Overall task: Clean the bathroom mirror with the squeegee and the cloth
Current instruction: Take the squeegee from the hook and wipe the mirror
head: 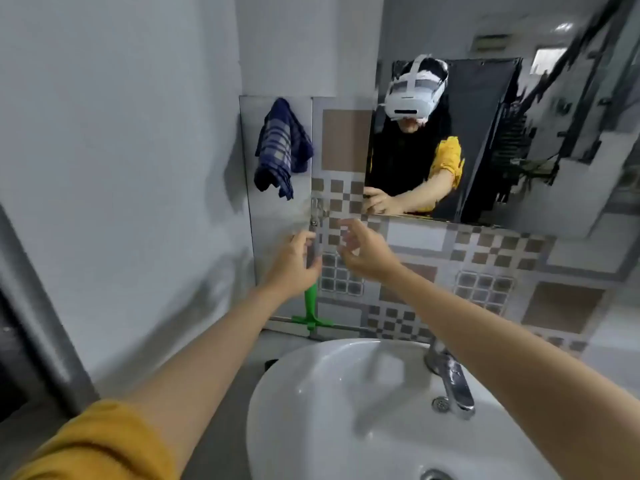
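Hanging upright from a metal hook (314, 211) in the tiled corner, the green squeegee (310, 308) is seen with its long axis vertical, blade end down just above the basin (277, 393). Its handle is met by the left hand (294, 263), the nearer of the 2, whose grip is loosely curled beside it; whether it is yet clasped cannot be told. The right hand (360, 251) is held half open, empty, just beside. The checked cloth (282, 147) is hung higher, left of the mirror (485, 140).
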A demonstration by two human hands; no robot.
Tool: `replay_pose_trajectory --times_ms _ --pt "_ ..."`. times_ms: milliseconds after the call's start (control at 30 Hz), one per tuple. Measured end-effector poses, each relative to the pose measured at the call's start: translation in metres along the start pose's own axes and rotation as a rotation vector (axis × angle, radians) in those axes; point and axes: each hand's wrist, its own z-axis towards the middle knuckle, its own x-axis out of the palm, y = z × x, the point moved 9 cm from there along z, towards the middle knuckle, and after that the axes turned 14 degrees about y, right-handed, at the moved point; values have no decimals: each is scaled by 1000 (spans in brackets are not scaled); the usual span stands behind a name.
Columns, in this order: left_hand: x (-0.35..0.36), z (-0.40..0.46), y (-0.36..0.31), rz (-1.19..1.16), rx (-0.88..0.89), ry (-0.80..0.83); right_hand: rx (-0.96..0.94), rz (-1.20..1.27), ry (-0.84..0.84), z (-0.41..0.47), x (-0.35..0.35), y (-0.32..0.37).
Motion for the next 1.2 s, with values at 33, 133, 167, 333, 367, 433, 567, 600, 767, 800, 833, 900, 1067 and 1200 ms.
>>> replay_pose_trajectory --times_ms 33,133,167,333,367,433,567,600,767,800,833,900,1067,1200 --pt "3 -1 8 -7 -11 6 25 12 10 3 8 -5" --pt "16 -2 43 -27 -69 21 88 40 29 7 31 -15" --pt "21 -2 56 -49 -86 28 87 63 29 10 40 -19" --pt "43 2 102 -107 -102 35 70 130 -15 24 65 -33" --pt "48 3 109 -123 -106 40 67 143 -23 27 68 -34" --pt "58 6 124 -160 -122 56 68 166 -36 32 74 -39" --pt "73 8 138 -254 -112 86 56 203 -21 43 86 -47" --pt "76 9 139 -267 -106 86 48 218 -27 45 88 -48" --pt "83 11 149 -366 -116 54 23 256 -120 51 88 -48" --pt "82 11 149 -377 -115 42 25 259 -134 52 88 -48" --pt "81 12 150 -384 -113 35 27 260 -141 52 87 -48" --pt "79 11 148 -394 -107 31 31 263 -139 52 87 -46" --pt "74 2 136 -404 -69 25 5 265 -127 46 84 -35" --pt "54 -1 118 -382 -10 -33 -59 280 -176 42 67 -15"
